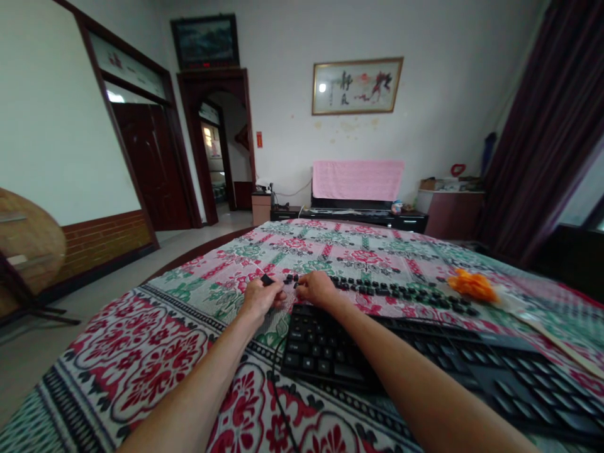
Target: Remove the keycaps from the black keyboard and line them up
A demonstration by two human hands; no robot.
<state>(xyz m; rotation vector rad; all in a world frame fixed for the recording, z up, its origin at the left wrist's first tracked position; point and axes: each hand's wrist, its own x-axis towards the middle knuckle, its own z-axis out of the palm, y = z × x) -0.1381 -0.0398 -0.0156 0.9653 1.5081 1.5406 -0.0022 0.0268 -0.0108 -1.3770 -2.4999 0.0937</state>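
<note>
On the cloth-covered table (179, 352), keep the keyboard (306, 343) steady nearest you. With your left hand (259, 299) pinching a black piece (267, 279), handle the keycaps (372, 289) rowed beyond singly. Your right forearm (401, 358) hides the keyboard's middle; whether your right hand (319, 289) grips a keycap cannot be told.

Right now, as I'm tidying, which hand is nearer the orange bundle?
Right: the right hand is left of the orange bundle, by loose keycaps; the left hand, farther left.
</note>
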